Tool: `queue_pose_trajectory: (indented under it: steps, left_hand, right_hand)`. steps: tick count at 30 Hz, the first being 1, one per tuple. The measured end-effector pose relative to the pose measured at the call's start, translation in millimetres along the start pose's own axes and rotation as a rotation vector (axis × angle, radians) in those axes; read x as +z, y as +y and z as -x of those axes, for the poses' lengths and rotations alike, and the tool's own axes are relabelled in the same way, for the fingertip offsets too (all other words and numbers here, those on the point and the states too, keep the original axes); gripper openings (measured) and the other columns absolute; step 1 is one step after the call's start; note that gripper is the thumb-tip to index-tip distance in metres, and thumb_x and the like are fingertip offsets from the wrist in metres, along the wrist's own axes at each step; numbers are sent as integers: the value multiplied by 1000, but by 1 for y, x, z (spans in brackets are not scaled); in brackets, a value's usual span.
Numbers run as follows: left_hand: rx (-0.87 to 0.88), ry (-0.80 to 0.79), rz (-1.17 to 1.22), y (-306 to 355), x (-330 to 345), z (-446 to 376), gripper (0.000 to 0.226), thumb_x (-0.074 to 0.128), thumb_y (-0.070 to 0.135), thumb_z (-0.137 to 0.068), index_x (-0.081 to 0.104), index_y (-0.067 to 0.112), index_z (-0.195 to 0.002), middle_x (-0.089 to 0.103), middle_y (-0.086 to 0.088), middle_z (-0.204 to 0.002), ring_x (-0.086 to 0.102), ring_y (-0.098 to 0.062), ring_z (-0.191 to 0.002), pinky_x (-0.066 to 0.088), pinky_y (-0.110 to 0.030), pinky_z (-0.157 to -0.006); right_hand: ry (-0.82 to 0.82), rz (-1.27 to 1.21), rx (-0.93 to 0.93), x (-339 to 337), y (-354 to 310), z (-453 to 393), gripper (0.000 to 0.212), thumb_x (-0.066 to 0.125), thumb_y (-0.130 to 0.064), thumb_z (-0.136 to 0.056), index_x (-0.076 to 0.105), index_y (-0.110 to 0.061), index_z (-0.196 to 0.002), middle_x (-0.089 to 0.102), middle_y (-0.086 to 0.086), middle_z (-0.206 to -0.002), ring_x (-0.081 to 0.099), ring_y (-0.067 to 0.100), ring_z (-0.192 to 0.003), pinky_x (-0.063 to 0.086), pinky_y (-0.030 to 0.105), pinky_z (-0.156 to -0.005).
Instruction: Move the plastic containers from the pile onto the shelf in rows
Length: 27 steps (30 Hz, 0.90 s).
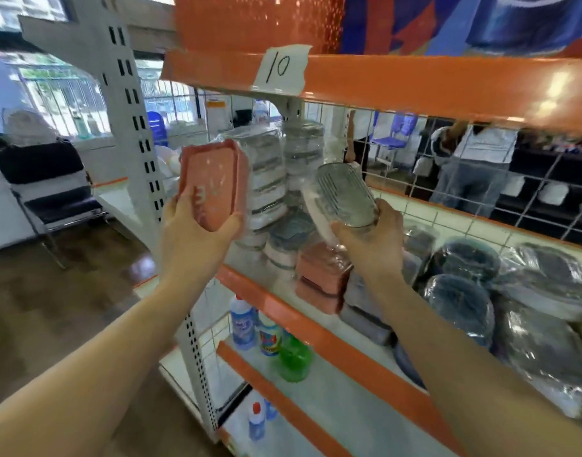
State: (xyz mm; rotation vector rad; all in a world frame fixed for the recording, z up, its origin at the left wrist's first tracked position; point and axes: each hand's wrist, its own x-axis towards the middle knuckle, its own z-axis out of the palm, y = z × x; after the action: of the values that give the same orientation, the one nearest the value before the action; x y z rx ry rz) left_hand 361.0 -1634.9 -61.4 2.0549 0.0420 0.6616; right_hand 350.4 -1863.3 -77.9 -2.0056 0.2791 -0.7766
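My left hand [192, 229] grips a pink rectangular container [213, 183] from below, holding it up in front of the shelf's left end. My right hand [372, 239] grips a grey oval container [345, 196] in clear wrap, tilted, just right of the tall stacks. Stacked grey-and-white wrapped containers [269, 173] stand at the back left of the middle shelf [283, 308]. Two pink containers [322, 275] sit stacked in front of them. A pile of dark wrapped round containers [500, 291] fills the shelf's right side.
An orange shelf edge with a paper label "10" [281, 67] hangs just above. Cleaner bottles [269, 334] stand on the lower shelf. A white slotted upright [141, 140] bounds the left end. Wire mesh backs the shelf; a person [474, 166] stands behind it. A black chair [48, 183] is at left.
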Motion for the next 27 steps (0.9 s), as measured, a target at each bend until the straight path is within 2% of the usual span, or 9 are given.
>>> queue_pose_trajectory:
  steps: [3,6,9,13,16,20,23,24,27]
  left_hand:
    - [30,27,9,0,12,-26,83,69,48,-72,38,18,-143,43,-8,-136,44,-25,-120,32,-24,-95]
    - [87,82,-35,1,24,-53,80,69,52,-70,43,20,-139,45,-9,-133,45,-26,-119,32,-24,-90]
    - [144,103,-46,0,37,-76,80,64,59,-64,51,20,-132,50,-11,-125,49,-27,-112,41,-31,-90]
    - [184,171,-7,2,51,-95,73,62,56,-63,56,21,-127,52,-8,-121,49,-18,-105,37,-19,-86]
    - [211,188,16,0,56,-105,68,63,59,-67,55,28,-126,51,-3,-123,48,-22,-112,43,-28,-92]
    - [265,188,33,-12,60,-115,69,66,58,-68,51,34,-131,48,-2,-126,51,-27,-112,47,-42,-96]
    - [288,184,70,-19,62,-119,68,66,60,-66,53,35,-127,47,0,-121,54,-28,-109,49,-43,-93]
    - [290,188,75,-20,63,-120,69,65,61,-65,54,33,-127,47,-1,-121,54,-29,-109,49,-44,-93]
    - [302,208,84,-18,63,-120,73,61,61,-62,56,27,-126,44,5,-118,53,-25,-110,48,-39,-96]
  right_hand:
    - [25,7,-22,16,-3,-27,65,76,-33,-72,47,-13,-128,41,-1,-111,47,16,-99,36,24,-79]
    - [63,-36,-57,35,-2,-56,60,73,-44,-65,55,-13,-113,52,3,-108,53,17,-89,39,23,-70]
    - [51,-46,-53,47,0,-80,65,76,-45,-70,52,-14,-122,49,2,-116,53,16,-97,40,23,-74]
    - [66,-10,-103,63,-1,-107,67,76,-42,-71,51,-12,-124,53,5,-117,52,18,-98,38,22,-71]
    - [97,-45,-144,75,-3,-118,71,77,-40,-72,48,-13,-131,52,8,-123,53,22,-105,42,25,-75]
    - [155,-123,-161,88,-7,-128,57,75,-31,-75,49,-20,-125,44,7,-126,52,19,-106,45,25,-78]
    - [169,-109,-168,95,-14,-140,50,72,-31,-77,51,-18,-121,46,9,-125,50,16,-98,38,15,-69]
    - [177,-99,-170,98,-15,-145,49,71,-32,-78,51,-17,-120,47,10,-126,50,16,-98,35,16,-65]
    - [184,-111,-175,106,-20,-157,49,71,-36,-80,52,-17,-121,49,9,-123,51,18,-103,33,18,-71]
